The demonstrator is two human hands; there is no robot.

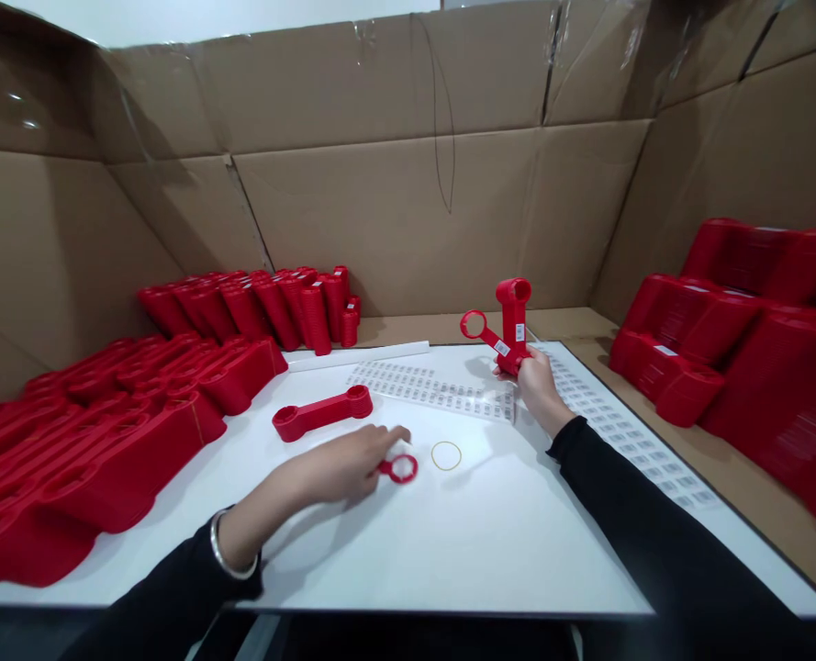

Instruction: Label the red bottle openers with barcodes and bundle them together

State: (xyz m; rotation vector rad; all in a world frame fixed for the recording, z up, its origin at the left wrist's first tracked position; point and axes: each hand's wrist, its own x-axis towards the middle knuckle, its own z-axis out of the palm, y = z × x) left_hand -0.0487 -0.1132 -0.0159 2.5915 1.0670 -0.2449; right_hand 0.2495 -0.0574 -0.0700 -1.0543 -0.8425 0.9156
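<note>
One red moulded bar [514, 317] held up in right hand [535, 384], fingers closed firmly round it, above far right of white tabletop [490, 551]; barcode label showing, ring end pointing left. Left hand [339, 466] half curled, fingertips at small red plastic ring [400, 469], hold unclear. Thin gold ring [446, 455] just right of it. Red dumbbell-shaped bar [321, 411] lying flat left of centre. Barcode label sheets [435, 390] on far table. Stacked red bars [105, 441] along left side, more at right; corrugated cardboard walls [394, 211] behind.

Bright even light, soft shadow under left hand [331, 464], warped edges.
</note>
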